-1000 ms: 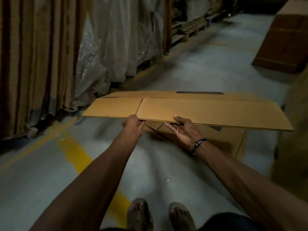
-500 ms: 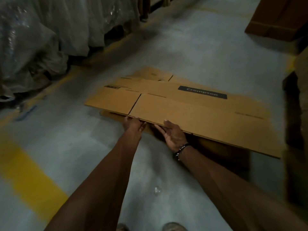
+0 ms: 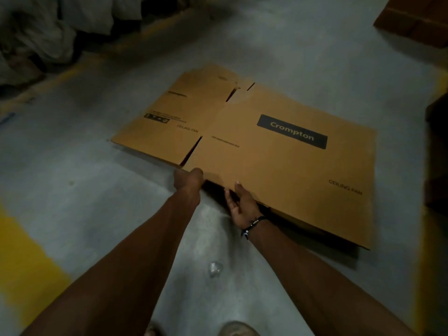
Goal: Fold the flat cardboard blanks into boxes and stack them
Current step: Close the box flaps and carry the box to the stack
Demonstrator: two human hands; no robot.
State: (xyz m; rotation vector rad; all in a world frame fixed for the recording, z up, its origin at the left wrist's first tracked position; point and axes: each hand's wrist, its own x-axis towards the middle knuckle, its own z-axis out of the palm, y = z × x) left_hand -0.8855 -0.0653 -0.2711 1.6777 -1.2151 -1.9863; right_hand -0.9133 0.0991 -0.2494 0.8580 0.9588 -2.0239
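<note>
Two bare hands hold the near edge of a flat brown corrugated cardboard blank printed with a black "Crompton" label. It lies low over the grey concrete floor, near edge raised, probably so the panels can be opened out. The left hand grips that edge with curled fingers near a flap slit. The right hand pinches it, thumb on top, fingers hidden beneath

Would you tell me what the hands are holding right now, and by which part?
Both the left hand and right hand hold the flat cardboard blank by its near edge.
</note>
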